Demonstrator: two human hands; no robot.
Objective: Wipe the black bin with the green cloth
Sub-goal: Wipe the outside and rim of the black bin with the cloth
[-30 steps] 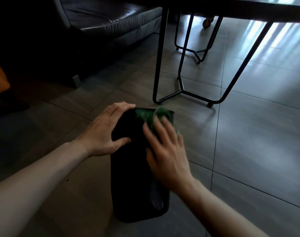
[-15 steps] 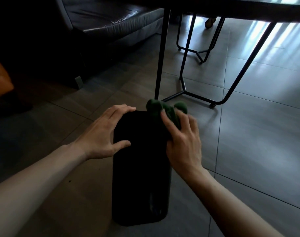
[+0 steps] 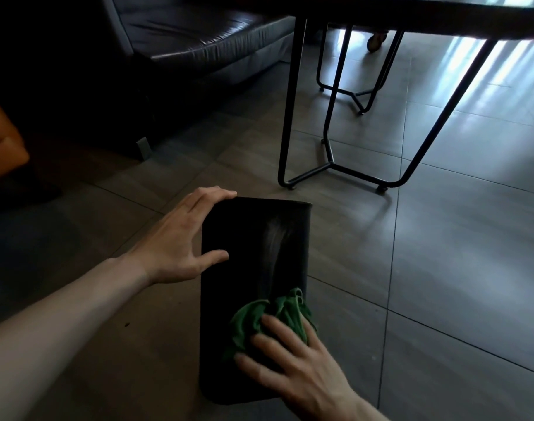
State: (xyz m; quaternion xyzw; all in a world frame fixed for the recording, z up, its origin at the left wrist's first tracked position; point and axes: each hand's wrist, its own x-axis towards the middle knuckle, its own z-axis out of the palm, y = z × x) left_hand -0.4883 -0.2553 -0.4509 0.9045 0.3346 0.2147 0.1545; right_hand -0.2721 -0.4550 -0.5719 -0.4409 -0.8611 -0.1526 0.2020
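The black bin lies on its side on the tiled floor, its long face turned up toward me. My left hand grips the bin's far left edge, fingers curled over the corner and thumb on the upper face. A crumpled green cloth sits on the near right part of the bin. My right hand presses down on the cloth with fingers spread, covering its near half.
A table with black metal legs stands just beyond the bin. A dark leather sofa is at the back left, and an orange seat at the left edge. Open floor tiles stretch to the right.
My right hand has dragged the green cloth from the bin's far end down along its face to the near right part. My left hand has stayed on the far left edge.
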